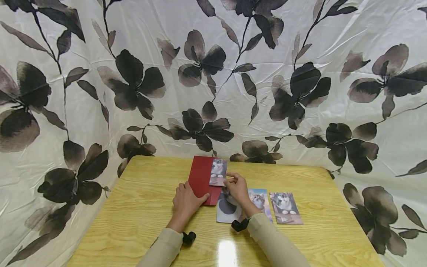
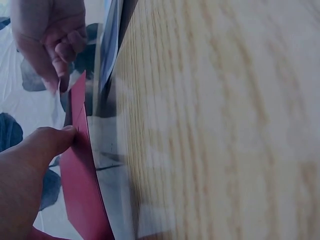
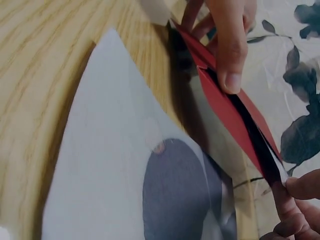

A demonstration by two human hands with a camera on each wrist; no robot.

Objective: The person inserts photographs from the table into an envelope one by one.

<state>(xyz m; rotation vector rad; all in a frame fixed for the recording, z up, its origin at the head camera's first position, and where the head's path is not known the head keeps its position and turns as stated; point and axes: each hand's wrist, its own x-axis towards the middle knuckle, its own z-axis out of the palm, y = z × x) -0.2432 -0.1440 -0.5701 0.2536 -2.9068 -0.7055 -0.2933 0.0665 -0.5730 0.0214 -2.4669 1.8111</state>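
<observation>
My left hand (image 1: 187, 202) grips a red envelope (image 1: 199, 178) by its near left part, its thumb (image 2: 57, 137) pressed on the paper. The envelope is lifted and bowed, with a dark opening (image 3: 250, 127) along one side in the right wrist view. At that side my right hand (image 1: 238, 189) pinches a small cat picture card (image 1: 218, 170) by its right edge. The card overlaps the envelope's right part in the head view; its thin white edge (image 3: 278, 162) shows at the opening. How far it reaches inside I cannot tell.
On the wooden table (image 1: 140, 215), just below my right hand, lie a card with a dark grey shape (image 1: 228, 211), a kitten card (image 1: 258, 198) and another cat card (image 1: 286, 207). Floral cloth (image 1: 200, 92) hangs behind the table.
</observation>
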